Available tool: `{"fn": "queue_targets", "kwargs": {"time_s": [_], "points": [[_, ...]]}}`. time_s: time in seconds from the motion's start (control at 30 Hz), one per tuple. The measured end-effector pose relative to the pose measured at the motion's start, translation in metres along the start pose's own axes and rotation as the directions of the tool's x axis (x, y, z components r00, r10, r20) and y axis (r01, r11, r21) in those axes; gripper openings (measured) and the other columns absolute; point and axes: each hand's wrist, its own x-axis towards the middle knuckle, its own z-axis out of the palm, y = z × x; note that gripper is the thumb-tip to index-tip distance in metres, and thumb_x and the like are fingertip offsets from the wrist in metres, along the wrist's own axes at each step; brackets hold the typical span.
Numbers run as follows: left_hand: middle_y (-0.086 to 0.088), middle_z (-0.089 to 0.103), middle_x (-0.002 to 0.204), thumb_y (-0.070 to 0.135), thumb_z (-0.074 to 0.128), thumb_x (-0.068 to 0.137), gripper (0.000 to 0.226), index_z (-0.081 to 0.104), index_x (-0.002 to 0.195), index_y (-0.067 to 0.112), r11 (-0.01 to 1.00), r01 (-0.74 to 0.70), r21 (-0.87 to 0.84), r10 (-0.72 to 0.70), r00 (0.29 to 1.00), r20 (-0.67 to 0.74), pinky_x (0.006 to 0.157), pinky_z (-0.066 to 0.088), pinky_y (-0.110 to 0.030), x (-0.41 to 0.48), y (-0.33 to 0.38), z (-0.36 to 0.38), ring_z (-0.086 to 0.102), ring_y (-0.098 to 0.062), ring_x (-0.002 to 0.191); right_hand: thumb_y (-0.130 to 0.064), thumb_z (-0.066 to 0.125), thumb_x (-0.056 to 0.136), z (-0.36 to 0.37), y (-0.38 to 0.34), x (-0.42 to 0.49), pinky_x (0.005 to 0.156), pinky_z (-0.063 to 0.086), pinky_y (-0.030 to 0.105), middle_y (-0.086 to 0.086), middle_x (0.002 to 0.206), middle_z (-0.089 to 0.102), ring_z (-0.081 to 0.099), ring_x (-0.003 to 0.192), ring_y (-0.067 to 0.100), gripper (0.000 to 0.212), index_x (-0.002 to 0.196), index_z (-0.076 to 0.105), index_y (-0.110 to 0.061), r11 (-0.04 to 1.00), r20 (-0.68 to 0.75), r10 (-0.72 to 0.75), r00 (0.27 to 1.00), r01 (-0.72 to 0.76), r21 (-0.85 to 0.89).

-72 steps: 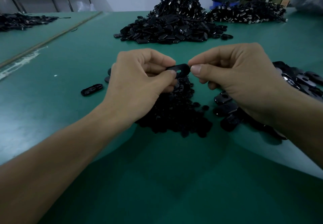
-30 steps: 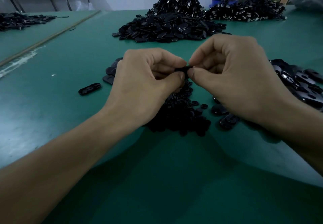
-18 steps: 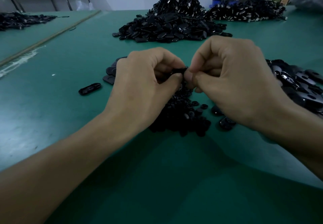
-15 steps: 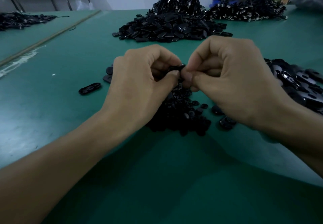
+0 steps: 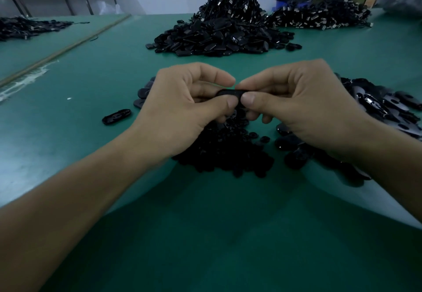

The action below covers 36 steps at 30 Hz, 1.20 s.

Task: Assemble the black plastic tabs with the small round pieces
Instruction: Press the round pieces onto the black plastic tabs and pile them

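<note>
A black plastic tab (image 5: pixel 231 92) is held above the green table (image 5: pixel 205 234), pinched from both ends. My left hand (image 5: pixel 182 107) pinches its left end between thumb and forefinger. My right hand (image 5: pixel 296 107) pinches its right end the same way, and the two thumbs nearly touch. Most of the tab is hidden by my fingers, and any round piece on it cannot be seen. Below my hands lies a heap of small round black pieces (image 5: pixel 228 152). A spread of loose black tabs (image 5: pixel 383 111) lies to the right, partly under my right forearm.
A single black tab (image 5: pixel 116 116) lies alone on the left. A few more tabs (image 5: pixel 141 96) show behind my left hand. A large pile of black tabs topped with cords (image 5: pixel 223 31) sits at the back, another pile (image 5: pixel 319 16) at the back right, and one more (image 5: pixel 27 27) far left.
My hands have drawn slightly apart and the tab now lies flat and level between the thumbs; earlier it was almost hidden between my fingertips pressed close together.
</note>
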Motion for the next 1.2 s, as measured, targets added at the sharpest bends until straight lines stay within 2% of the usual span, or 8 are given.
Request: {"fn": "queue_targets", "kwargs": {"time_s": [0.37, 0.6, 0.8, 0.9, 1.0, 1.07, 1.13, 1.2], "points": [[-0.004, 0.077, 0.074, 0.0, 0.08, 0.077, 0.018, 0.071, 0.086, 0.013, 0.994, 0.062, -0.088, -0.064, 0.998, -0.02, 0.062, 0.057, -0.019, -0.001, 0.002, 0.001, 0.074, -0.013, 0.065, -0.02, 0.076, 0.084, 0.0, 0.0, 0.002, 0.058, 0.053, 0.018, -0.007, 0.072, 0.074, 0.064, 0.059, 0.002, 0.006, 0.081, 0.074, -0.025, 0.994, -0.046, 0.05, 0.998, -0.055, -0.094], [-0.005, 0.076, 0.071, -0.003, 0.08, 0.078, 0.017, 0.071, 0.084, 0.01, 0.995, 0.059, -0.075, -0.061, 0.998, -0.028, 0.058, 0.055, -0.018, -0.001, 0.004, 0.001, 0.072, -0.012, 0.06, -0.018, 0.075, 0.081, 0.004, -0.002, 0.003, 0.053, 0.047, 0.019, -0.008, 0.063, 0.07, 0.057, 0.054, 0.001, 0.008, 0.075, 0.072, -0.023, 0.994, -0.082, 0.066, 0.994, -0.073, -0.086], [-0.008, 0.075, 0.068, -0.001, 0.08, 0.076, 0.014, 0.071, 0.082, 0.008, 0.998, 0.04, -0.042, -0.042, 0.998, -0.038, 0.057, 0.056, -0.02, 0.001, 0.005, -0.002, 0.071, -0.014, 0.058, -0.01, 0.073, 0.086, 0.002, -0.004, 0.002, 0.056, 0.049, 0.014, -0.003, 0.068, 0.073, 0.063, 0.057, 0.001, 0.014, 0.081, 0.075, -0.023, 0.999, -0.011, 0.013, 1.0, -0.014, -0.043], [-0.005, 0.075, 0.067, -0.002, 0.08, 0.078, 0.016, 0.071, 0.08, 0.012, 0.999, 0.04, -0.013, -0.041, 0.995, -0.091, 0.059, 0.058, -0.021, 0.004, 0.0, -0.005, 0.072, -0.015, 0.059, -0.005, 0.061, 0.094, 0.002, 0.0, 0.005, 0.059, 0.049, 0.011, -0.005, 0.073, 0.075, 0.068, 0.064, -0.001, 0.021, 0.094, 0.074, -0.023, 0.998, -0.03, 0.046, 0.999, -0.047, -0.048], [-0.004, 0.076, 0.07, 0.0, 0.08, 0.08, 0.016, 0.072, 0.08, 0.014, 0.999, 0.047, -0.007, -0.047, 0.979, -0.198, 0.066, 0.061, -0.025, 0.009, -0.008, -0.013, 0.075, -0.02, 0.066, -0.001, 0.049, 0.096, -0.004, 0.009, 0.007, 0.068, 0.053, 0.011, -0.01, 0.087, 0.073, 0.069, 0.078, -0.002, 0.034, 0.11, 0.071, -0.023, 0.965, -0.149, 0.052, 0.987, -0.088, -0.245], [-0.001, 0.075, 0.07, 0.0, 0.079, 0.081, 0.016, 0.073, 0.08, 0.015, 0.999, 0.046, 0.001, -0.044, 0.96, -0.277, 0.068, 0.061, -0.025, 0.014, -0.015, -0.024, 0.076, -0.021, 0.069, -0.002, 0.048, 0.096, -0.01, 0.011, 0.006, 0.07, 0.048, 0.002, -0.014, 0.093, 0.07, 0.066, 0.08, -0.004, 0.035, 0.113, 0.071, -0.021, 0.911, -0.189, 0.044, 0.981, -0.118, -0.396], [0.0, 0.076, 0.071, 0.002, 0.079, 0.082, 0.016, 0.074, 0.083, 0.017, 0.998, 0.05, 0.038, -0.035, 0.943, -0.33, 0.069, 0.061, -0.025, 0.018, -0.022, -0.037, 0.076, -0.021, 0.07, -0.005, 0.05, 0.098, -0.014, 0.012, 0.006, 0.069, 0.041, -0.004, -0.008, 0.103, 0.071, 0.062, 0.084, -0.004, 0.032, 0.115, 0.072, -0.02, 0.857, -0.162, 0.078, 0.984, -0.15, -0.493], [0.0, 0.076, 0.072, 0.004, 0.079, 0.082, 0.016, 0.075, 0.083, 0.019, 0.992, 0.066, 0.103, -0.024, 0.93, -0.366, 0.07, 0.061, -0.026, 0.023, -0.03, -0.048, 0.076, -0.022, 0.07, -0.007, 0.051, 0.098, -0.011, 0.013, 0.006, 0.074, 0.037, 0.003, -0.003, 0.11, 0.071, 0.056, 0.09, 0.002, 0.031, 0.118, 0.071, -0.018, 0.804, -0.097, 0.114, 0.989, -0.149, -0.575]]}}
